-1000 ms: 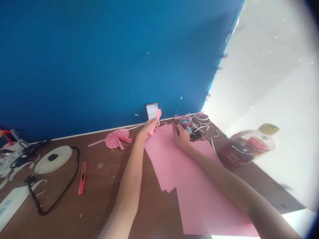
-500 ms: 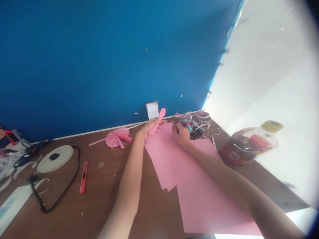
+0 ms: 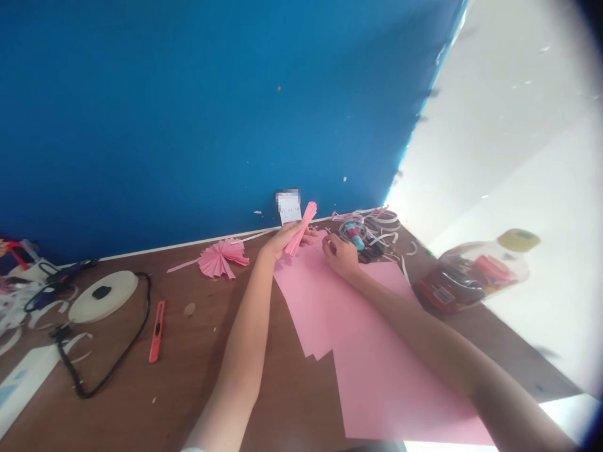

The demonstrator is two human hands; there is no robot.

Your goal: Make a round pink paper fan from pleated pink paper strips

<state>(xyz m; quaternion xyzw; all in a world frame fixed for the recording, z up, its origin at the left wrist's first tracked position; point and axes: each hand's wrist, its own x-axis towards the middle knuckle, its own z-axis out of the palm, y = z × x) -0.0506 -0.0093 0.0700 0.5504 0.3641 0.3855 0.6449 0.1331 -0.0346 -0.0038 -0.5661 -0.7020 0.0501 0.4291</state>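
A pleated strip of pink paper [image 3: 301, 228] stands tilted in my left hand [image 3: 282, 242], whose fingers are wrapped round it and partly hidden behind it. Just to the right, my right hand [image 3: 343, 256] is closed with its fingers curled, above the far part of the pink paper sheets [image 3: 372, 351]. Whatever its fingertips pinch, if anything, is too small to make out. A pink pleated paper fan [image 3: 221, 258] with a paper strip lies on the table, left of my left hand.
A red cutter knife [image 3: 157, 331], a white disc [image 3: 103, 296] with a black cord, and a white power strip [image 3: 28, 380] lie left. Paper strips [image 3: 384, 220] and a blue-and-pink roll [image 3: 354, 235] are beyond my right hand. A bottle [image 3: 471, 276] stands right. A phone [image 3: 289, 206] leans on the blue wall.
The top of the pleated paper has shifted slightly right in my left hand. My right hand has moved a little left, its fingers still curled.
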